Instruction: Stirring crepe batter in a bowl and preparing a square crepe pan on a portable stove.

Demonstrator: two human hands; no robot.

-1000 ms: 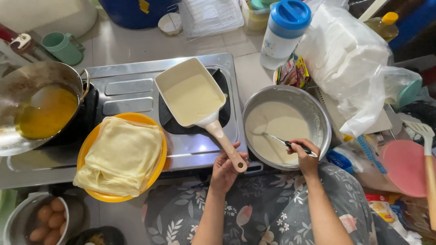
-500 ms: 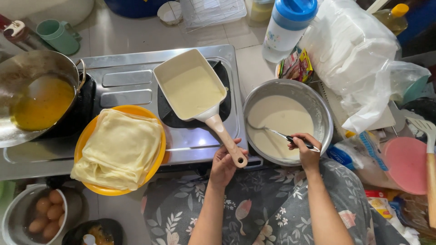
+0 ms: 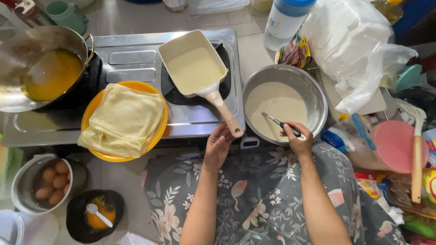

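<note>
A cream rectangular pan (image 3: 194, 68) with a thin layer of pale batter sits on the right burner of a steel stove (image 3: 131, 59). Its wooden handle (image 3: 225, 114) points toward me. My left hand (image 3: 218, 146) rests at the handle's end with loosely curled fingers that touch it but do not wrap it. My right hand (image 3: 297, 138) grips the black handle of a metal ladle (image 3: 278, 123). The ladle's tip dips into the pale batter in a round steel bowl (image 3: 318, 97). An orange plate (image 3: 156, 136) on the stove's front holds a stack of folded thin crepes (image 3: 122, 120).
A wok of yellow liquid (image 3: 47, 75) sits on the left burner. A bowl of brown eggs (image 3: 50, 181) and a black bowl with a spoon (image 3: 97, 213) stand near left. A blue-lidded bottle (image 3: 286, 20), plastic bags (image 3: 359, 45), a pink lid (image 3: 396, 145) and a spatula (image 3: 417, 154) crowd the right.
My left hand has loosened from a grip on the pan handle to a light touch at its end. The ladle has stayed in the batter bowl.
</note>
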